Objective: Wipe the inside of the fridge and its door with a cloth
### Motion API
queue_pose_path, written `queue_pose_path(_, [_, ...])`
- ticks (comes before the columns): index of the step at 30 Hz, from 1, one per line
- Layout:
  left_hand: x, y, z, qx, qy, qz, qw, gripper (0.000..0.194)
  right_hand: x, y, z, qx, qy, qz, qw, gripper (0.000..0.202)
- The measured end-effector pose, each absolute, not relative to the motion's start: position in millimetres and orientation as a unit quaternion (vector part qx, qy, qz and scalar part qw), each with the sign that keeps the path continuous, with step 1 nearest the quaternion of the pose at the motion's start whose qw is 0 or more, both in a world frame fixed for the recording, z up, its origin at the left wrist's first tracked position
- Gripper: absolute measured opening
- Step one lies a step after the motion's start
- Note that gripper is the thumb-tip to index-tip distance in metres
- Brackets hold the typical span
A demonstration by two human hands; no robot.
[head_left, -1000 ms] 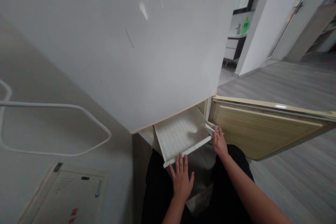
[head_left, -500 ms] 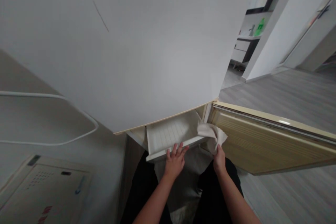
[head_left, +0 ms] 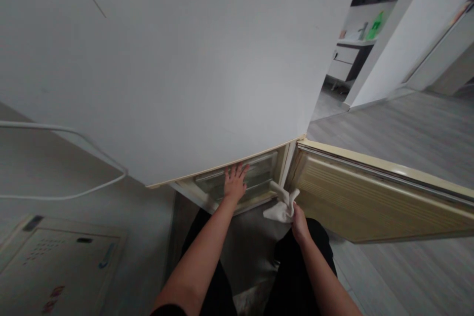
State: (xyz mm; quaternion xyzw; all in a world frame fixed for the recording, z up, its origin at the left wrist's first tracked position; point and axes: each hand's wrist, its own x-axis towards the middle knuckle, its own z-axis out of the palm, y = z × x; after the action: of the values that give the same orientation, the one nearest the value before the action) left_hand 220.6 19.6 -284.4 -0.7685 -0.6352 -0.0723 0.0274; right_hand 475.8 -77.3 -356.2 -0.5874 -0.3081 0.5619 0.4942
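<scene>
Here's the left hand [head_left: 235, 186], stretched into the low compartment of the fridge, fingers spread against the drawer [head_left: 259, 174] and gripping nothing; how hard it presses, I can't tell from here. That drawer sits back inside the compartment, under the lower edge of the big white front [head_left: 207, 84]. And the right hand [head_left: 300, 227]? Clenched on a crumpled pale cloth [head_left: 282, 208], which bunches up and droops just in front of the opening, beside the yellowish door [head_left: 355, 195]. The door stands swung wide on the right. Down below, dark-trousered knees [head_left: 309, 254] frame the scene, and over on the left a white cable [head_left: 66, 198] loops above a wall box [head_left: 62, 261].
</scene>
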Motion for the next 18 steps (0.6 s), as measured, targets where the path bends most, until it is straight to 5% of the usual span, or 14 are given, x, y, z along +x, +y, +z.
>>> queue_pose_path(6, [232.6,32.0,-274.3,-0.736,-0.663,-0.129,-0.043,0.082,470.8,-80.5,-350.4,-0.532,-0.304,0.600,0.515,0.066])
queue_pose_path(9, [250.5,2.3,-271.1,-0.710,-0.639,-0.206,-0.213,0.074,462.1,-80.5,-347.5,-0.507,-0.351,0.605,0.504,0.067])
queue_pose_path(13, [264.2,-54.0,-277.7,-0.726,-0.566,-0.160,-0.357,0.051,442.7,-86.0,-345.2,-0.444,-0.407,0.672,0.430,0.062])
queue_pose_path(18, [251.8,-96.5,-285.9,-0.687,-0.589,-0.153,-0.398,0.046,414.5,-98.9,-345.2,-0.435,-0.370,0.747,0.341,0.051])
